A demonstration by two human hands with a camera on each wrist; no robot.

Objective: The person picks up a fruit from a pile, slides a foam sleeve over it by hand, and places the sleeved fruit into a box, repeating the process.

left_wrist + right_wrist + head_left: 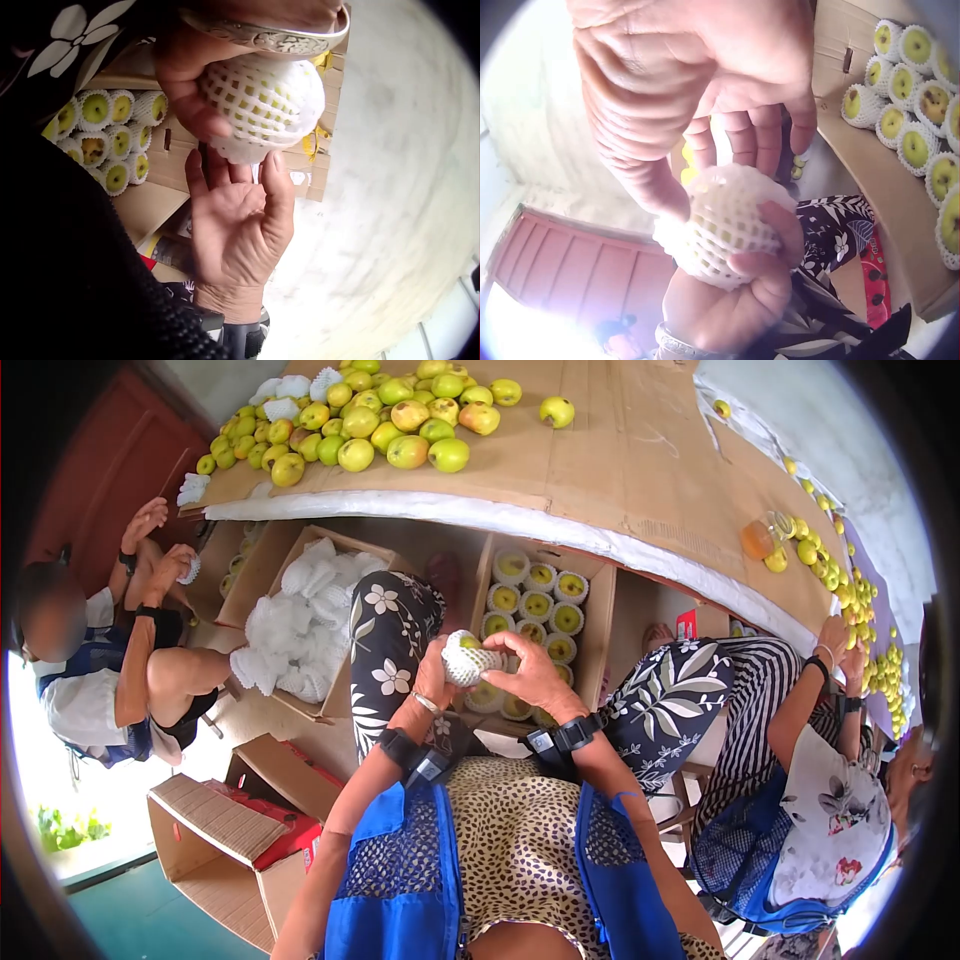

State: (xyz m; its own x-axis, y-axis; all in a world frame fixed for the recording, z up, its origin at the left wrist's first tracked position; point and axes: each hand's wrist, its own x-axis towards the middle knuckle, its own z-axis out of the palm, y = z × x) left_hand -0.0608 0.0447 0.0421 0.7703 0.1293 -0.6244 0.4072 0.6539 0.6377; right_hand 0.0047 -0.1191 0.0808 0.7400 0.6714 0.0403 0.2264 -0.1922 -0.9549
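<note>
A: Hands?
B: Left hand [432, 676] curled round the netted apple [464, 664]. Right hand [530, 672] wide, fingers fairly straight, thumb tip touching the white foam net.
A: Where's the apple?
B: Between both hands, above the lap, short of the table's near edge. Some green skin shows at one end of the net.
A: Below that?
B: Cardboard box [598, 622] of netted apples in rows, partly under the table's near edge. Left of it, carton [342, 705] heaped with loose foam nets [312, 600]. Lower left, open carton [205, 815] with red parts.
A: Table?
B: Table [610, 470] is cardboard-covered. Loose green-yellow apples [409, 415] piled toward its left corner, a few nets among them. More apples [868, 600] trail along the right side.
A: People?
B: One seated person [95, 695] left, one [820, 810] right, hands near the apples there.
</note>
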